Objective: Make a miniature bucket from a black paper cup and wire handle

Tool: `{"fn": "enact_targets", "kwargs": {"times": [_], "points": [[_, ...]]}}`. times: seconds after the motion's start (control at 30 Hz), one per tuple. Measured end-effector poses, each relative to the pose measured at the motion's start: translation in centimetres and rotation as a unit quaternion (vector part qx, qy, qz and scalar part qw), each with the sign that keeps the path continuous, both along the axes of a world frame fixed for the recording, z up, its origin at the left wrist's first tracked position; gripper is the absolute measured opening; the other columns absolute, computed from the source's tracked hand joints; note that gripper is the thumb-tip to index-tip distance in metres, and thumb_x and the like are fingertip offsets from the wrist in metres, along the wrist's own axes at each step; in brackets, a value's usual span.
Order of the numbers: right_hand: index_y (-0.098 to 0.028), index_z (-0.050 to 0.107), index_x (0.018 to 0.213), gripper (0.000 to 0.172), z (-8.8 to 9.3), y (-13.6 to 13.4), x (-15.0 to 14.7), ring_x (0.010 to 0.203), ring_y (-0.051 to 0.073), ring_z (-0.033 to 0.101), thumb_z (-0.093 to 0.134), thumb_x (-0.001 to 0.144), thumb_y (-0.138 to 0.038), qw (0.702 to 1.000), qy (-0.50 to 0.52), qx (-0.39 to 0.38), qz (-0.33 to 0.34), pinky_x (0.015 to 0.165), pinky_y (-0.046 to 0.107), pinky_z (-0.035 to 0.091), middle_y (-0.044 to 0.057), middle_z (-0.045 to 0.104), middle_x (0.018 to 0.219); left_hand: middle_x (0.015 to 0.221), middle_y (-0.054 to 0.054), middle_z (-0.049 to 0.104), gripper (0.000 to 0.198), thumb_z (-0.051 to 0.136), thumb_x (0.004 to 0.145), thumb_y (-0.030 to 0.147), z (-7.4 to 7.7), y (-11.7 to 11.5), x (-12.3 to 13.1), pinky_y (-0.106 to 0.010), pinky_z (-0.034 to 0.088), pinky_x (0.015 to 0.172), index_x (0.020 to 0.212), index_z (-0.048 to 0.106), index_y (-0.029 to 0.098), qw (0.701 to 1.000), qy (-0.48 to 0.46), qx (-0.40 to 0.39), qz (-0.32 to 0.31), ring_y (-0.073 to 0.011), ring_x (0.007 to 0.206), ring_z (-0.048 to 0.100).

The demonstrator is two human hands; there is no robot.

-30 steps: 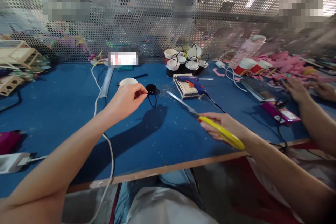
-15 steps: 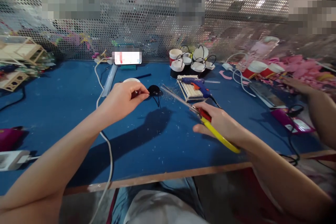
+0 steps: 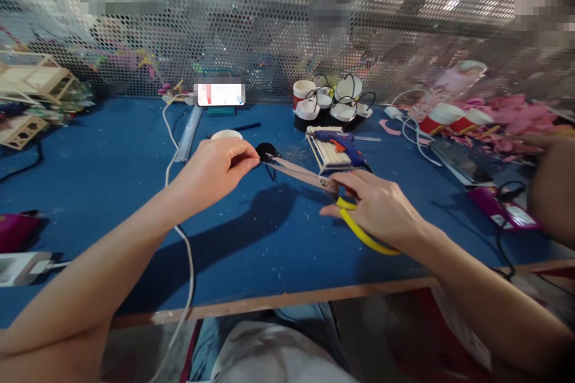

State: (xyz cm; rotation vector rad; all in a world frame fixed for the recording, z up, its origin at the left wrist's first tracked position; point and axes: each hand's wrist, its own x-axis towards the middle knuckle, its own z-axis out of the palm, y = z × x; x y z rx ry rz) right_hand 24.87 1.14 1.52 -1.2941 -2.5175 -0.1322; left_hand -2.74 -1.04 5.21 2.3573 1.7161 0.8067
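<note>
My left hand is closed in a pinch at the edge of a small black round piece; what lies between the fingertips is too small to make out. A thin black loop hangs below that piece. Yellow-handled scissors are in my right hand, with their blades slightly parted and the tips at the black piece, close to my left fingertips. Just behind my left hand stands a white-rimmed cup, partly hidden.
Behind my right hand, a blue glue gun lies on a stick rack. Cups with black handles stand further back. A white cable crosses the blue table. Another person's arm reaches in at right.
The scissors have moved left and turned, bringing their blades to the black piece, and the blades now show parted. My left hand keeps its pinch almost in place.
</note>
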Motion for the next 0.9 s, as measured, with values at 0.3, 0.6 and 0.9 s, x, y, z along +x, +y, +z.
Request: {"fn": "enact_targets", "kwargs": {"times": [0.3,0.6,0.9], "points": [[-0.015,0.062,0.103,0.059,-0.1,-0.4,-0.6,0.069,0.02,0.06,0.051,0.073,-0.064,0.999,-0.004,0.034,-0.001,0.061,0.029,0.044,0.01,0.063,0.079,0.069,0.001,0.065,0.019,0.05,0.079,0.027,-0.1,-0.2,0.3,-0.024,0.037,0.064,0.078,0.066,0.017,1.0,0.0,-0.017,0.014,-0.0113,0.062,0.054],[-0.016,0.063,0.103,0.061,0.1,-0.7,-1.1,0.07,0.021,0.06,0.048,0.073,-0.067,0.999,-0.012,0.041,-0.021,0.06,0.029,0.042,0.009,0.062,0.077,0.066,0.001,0.064,0.019,0.05,0.078,0.027,-0.3,-0.2,0.5,-0.023,0.038,0.064,0.073,0.064,0.016,1.0,-0.01,-0.008,0.009,-0.0102,0.059,0.053],[-0.018,0.063,0.101,0.059,0.1,-1.0,-1.3,0.071,0.021,0.059,0.047,0.073,-0.068,0.997,-0.021,0.06,-0.037,0.055,0.028,0.038,0.01,0.062,0.082,0.067,0.0,0.066,0.019,0.049,0.079,0.027,-0.4,-0.3,0.6,-0.023,0.039,0.06,0.073,0.063,0.015,1.0,-0.005,-0.016,0.004,-0.0115,0.059,0.055]]}}
